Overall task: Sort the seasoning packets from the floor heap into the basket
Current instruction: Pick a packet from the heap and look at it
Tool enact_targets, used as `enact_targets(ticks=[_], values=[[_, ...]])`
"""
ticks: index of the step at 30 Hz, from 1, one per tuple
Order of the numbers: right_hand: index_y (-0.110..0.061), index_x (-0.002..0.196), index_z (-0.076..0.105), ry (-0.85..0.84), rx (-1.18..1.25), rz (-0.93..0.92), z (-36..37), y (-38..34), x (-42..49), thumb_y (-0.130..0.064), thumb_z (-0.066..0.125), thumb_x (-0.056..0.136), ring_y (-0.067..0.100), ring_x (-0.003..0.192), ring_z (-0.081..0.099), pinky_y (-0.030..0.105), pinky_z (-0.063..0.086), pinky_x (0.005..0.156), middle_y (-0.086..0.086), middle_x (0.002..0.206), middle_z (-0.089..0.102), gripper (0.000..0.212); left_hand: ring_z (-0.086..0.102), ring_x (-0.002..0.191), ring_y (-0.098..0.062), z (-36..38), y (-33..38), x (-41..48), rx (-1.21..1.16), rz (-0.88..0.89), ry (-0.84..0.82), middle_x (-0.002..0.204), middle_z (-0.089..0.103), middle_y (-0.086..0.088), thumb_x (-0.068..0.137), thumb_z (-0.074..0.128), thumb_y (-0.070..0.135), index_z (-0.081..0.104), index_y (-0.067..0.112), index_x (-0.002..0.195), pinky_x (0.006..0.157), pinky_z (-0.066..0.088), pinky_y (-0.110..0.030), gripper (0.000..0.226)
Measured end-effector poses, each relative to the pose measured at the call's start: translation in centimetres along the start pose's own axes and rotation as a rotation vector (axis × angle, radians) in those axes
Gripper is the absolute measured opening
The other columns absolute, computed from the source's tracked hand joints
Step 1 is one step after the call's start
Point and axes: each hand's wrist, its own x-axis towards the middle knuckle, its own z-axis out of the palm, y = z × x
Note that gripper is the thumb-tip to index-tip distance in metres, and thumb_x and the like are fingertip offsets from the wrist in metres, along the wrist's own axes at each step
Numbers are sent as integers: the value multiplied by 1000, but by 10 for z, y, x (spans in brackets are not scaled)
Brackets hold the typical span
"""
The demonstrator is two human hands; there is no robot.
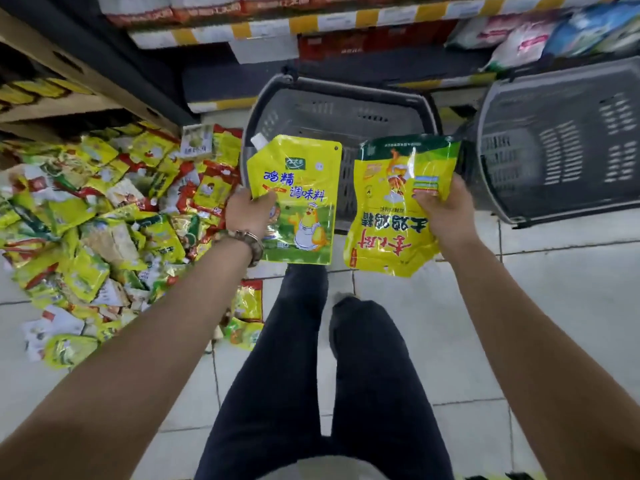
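The floor [571, 306] is pale square tile with dark grout lines, dully lit. Across the far side runs a shelf [311, 26] edged with a yellow-and-white strip. Red cartons [346, 46] stand under it, and soft white and blue bags [526, 39] lie at far right. At far left, a brown cardboard box [41, 110] juts in.

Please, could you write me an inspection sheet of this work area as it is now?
Surface: pale tiled floor.
Job's things: heap of yellow, red and green seasoning packets on the floor at left; grey slotted plastic basket ahead; second grey basket at right.
Clutter: a few loose packets beside the dark-trousered leg.
Grippers: left hand holds a yellow spouted pouch; right hand holds a yellow-green packet, print upside down.
Cables: nothing seen.
Surroundings: shop shelves with yellow-white striped edges; brown cardboard box at left.
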Motion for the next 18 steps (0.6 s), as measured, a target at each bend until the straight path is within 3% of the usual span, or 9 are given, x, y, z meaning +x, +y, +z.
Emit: enact_targets(ticks=[3, 6, 9, 12, 15, 17, 18], values=[[-17, 102, 58, 25, 2, 27, 36, 25, 68, -1, 58, 87, -8, 74, 57, 4, 44, 64, -15, 88, 60, 22, 48, 74, -26, 37, -1, 74, 44, -54, 20, 77, 52, -13, 95, 52, 30, 47, 7, 70, 59, 26, -31, 35], [-17, 104, 58, 86, 0, 53, 69, 70, 141, -8, 58, 89, 8, 82, 58, 16, 47, 67, -6, 93, 62, 18, 53, 108, -39, 84, -8, 143, 48, -64, 72, 116, 56, -33, 95, 53, 28, 57, -12, 108, 78, 36, -39, 43], [-11, 105, 59, 102, 28, 77, 104, 122, 208, -5, 57, 89, 9, 79, 55, 10, 44, 59, -1, 92, 61, 17, 56, 109, -35, 135, -36, 214, 41, -55, 87, 116, 61, -26, 95, 53, 17, 61, -8, 111, 66, 32, -26, 31], [-13, 103, 59, 52, -12, 116, 138, 181, 268, -3, 56, 89, 10, 80, 57, 13, 45, 60, -1, 93, 62, 17, 56, 113, -35, 187, -62, 277, 95, -82, 39, 119, 61, -26, 92, 52, 8, 63, -6, 114, 82, 40, -31, 28], [-8, 110, 61, -26, -87, 175, 175, 235, 318, -6, 56, 91, 11, 81, 58, 11, 44, 58, 2, 98, 64, 20, 53, 114, -36, 225, -81, 333, 194, -142, 1, 122, 58, -26, 93, 48, 7, 62, -8, 111, 86, 40, -34, 27], [-8, 112, 62, -67, -117, 226, 197, 265, 346, -10, 59, 91, 16, 90, 60, 18, 49, 71, 7, 106, 66, 21, 51, 117, -36, 248, -89, 364, 271, -128, -41, 127, 55, -26, 96, 46, 8, 61, -8, 91, 85, 42, -27, 22], [-8, 111, 62, -95, -133, 236, 207, 278, 357, -11, 61, 90, 19, 95, 61, 26, 51, 80, 10, 109, 66, 21, 49, 121, -35, 259, -94, 378, 264, -141, -64, 132, 52, -25, 97, 45, 8, 58, -5, 82, 75, 44, -16, 24]])
